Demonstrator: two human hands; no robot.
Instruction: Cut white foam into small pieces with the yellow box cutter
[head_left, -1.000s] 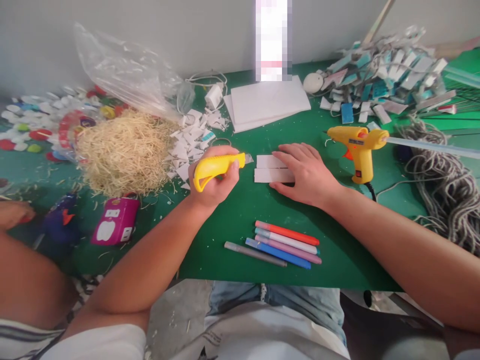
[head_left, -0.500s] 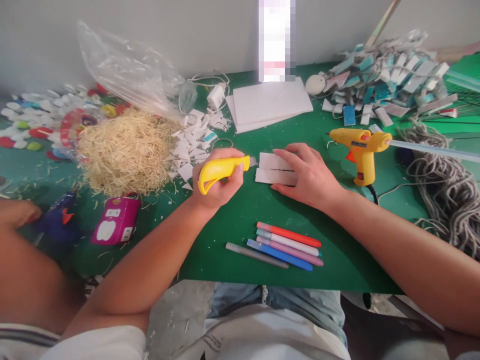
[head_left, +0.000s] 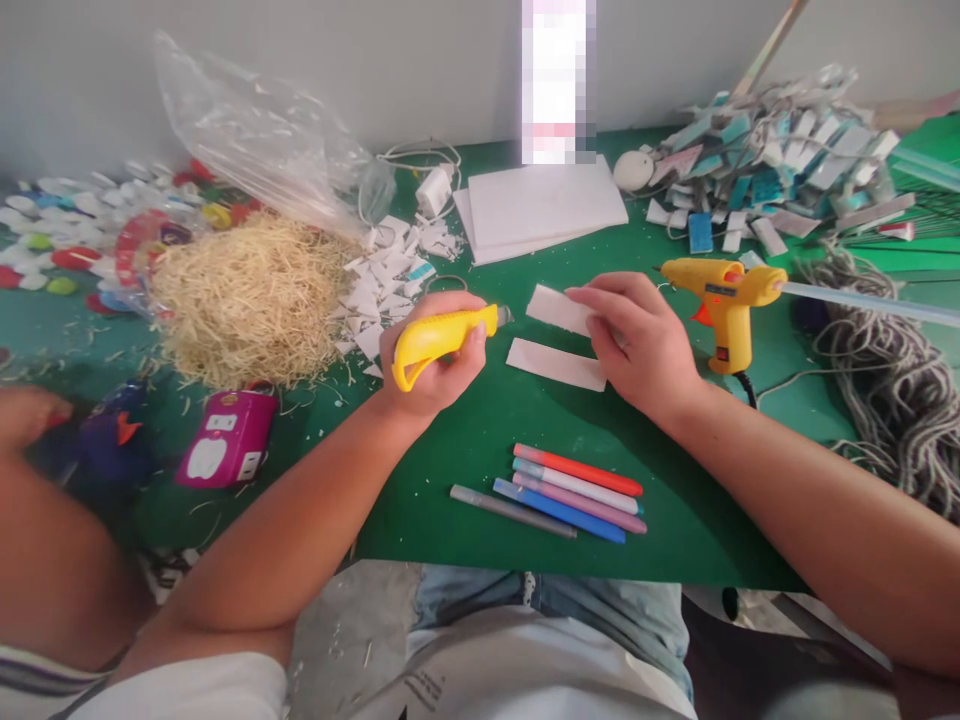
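A yellow utility knife is gripped in my left hand, its short blade pointing right toward the strips. My right hand pinches the right end of one white foam-board strip between thumb and fingers; that strip is tilted. Just below it a second white strip lies on the green table, its right end close to my right hand's lower fingers. A gap separates the two strips. Several coloured markers lie side by side nearer to me.
A yellow glue gun with its cord stands right of my right hand, before grey yarn. White sheets lie behind. Left are white scraps, wood shavings, a magenta power socket and another person's hand.
My right hand has gone from lying over both strips to pinching the upper one. The strips have moved apart and turned slightly. My left hand with the knife has barely moved.
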